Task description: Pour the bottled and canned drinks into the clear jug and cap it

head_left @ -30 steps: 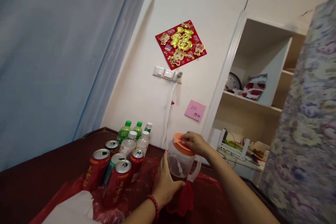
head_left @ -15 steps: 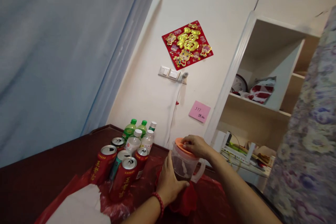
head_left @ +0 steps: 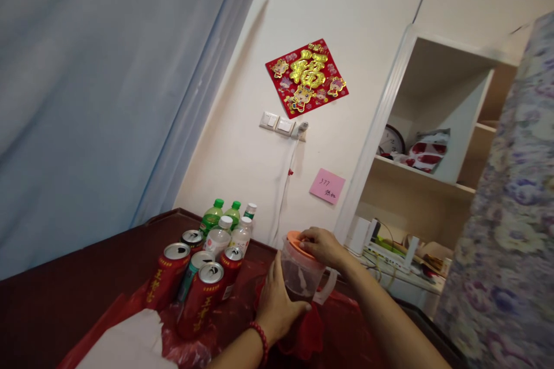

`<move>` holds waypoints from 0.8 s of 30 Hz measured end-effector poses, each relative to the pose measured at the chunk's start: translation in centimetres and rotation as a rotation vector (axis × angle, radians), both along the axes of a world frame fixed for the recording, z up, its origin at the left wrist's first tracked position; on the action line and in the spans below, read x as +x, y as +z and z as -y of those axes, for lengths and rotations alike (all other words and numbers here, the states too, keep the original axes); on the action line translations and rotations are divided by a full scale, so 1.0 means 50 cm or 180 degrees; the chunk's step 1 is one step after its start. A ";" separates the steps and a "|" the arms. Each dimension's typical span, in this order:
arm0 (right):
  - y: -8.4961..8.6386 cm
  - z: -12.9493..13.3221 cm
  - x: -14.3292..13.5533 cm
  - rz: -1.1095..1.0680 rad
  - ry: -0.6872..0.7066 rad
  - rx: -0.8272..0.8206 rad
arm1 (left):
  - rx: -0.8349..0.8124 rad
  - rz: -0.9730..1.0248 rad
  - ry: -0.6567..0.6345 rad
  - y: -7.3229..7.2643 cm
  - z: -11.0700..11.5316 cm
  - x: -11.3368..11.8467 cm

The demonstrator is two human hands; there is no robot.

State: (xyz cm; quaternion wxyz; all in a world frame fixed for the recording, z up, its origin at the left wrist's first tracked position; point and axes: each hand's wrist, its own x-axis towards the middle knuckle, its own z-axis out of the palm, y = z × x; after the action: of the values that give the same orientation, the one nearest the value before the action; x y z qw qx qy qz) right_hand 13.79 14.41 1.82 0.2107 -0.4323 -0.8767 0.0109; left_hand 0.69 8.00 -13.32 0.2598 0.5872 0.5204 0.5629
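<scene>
A clear plastic pitcher (head_left: 298, 277) with a pale handle and dark liquid low inside stands in front of me. My left hand (head_left: 279, 305), with a red bead bracelet at the wrist, wraps round its near left side. On top sits an orange lid (head_left: 298, 240), and the fingers of my right hand (head_left: 322, 245) are curled onto it. Left of the pitcher are opened drink cans, among them a red can (head_left: 203, 300) at the front and a teal can (head_left: 197, 271). Behind them stand several bottles, including a green-capped bottle (head_left: 212, 216) and a white-capped bottle (head_left: 219, 236).
Red plastic sheeting (head_left: 242, 288) covers part of the dark red table (head_left: 78, 259). White paper (head_left: 125, 346) lies at the near left. A cord (head_left: 283, 196) hangs down the wall behind the pitcher. Shelves (head_left: 424, 170) and a floral curtain (head_left: 515, 213) stand at right.
The view has shifted slightly, so most things appear a little lower and to the left. Both hands keep their places on the pitcher and its lid.
</scene>
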 end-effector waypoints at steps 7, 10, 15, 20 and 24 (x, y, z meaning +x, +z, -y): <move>-0.007 0.032 0.024 -0.1384 -0.0218 0.0532 | 0.0776 0.0341 0.0319 -0.002 0.000 -0.009; -0.024 0.035 0.053 -0.1990 -0.0390 0.0599 | 0.1330 0.0796 0.0694 0.035 0.013 -0.017; -0.056 0.033 0.096 -0.2651 -0.0605 0.0552 | 0.1378 0.1262 0.0419 0.123 0.043 -0.025; -0.065 0.040 0.112 -0.2938 -0.0631 0.0532 | 0.1206 0.1274 -0.0027 0.202 0.067 -0.009; -0.058 0.054 0.114 -0.3018 -0.0542 0.0485 | 0.0996 0.1099 -0.0150 0.249 0.074 0.005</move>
State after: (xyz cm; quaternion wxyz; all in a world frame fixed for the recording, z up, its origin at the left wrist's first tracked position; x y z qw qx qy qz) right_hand 19.49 11.72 -1.09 0.6180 -0.4333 -0.6440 0.1252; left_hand 0.94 4.31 -0.85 0.2637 0.5273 0.3608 0.7227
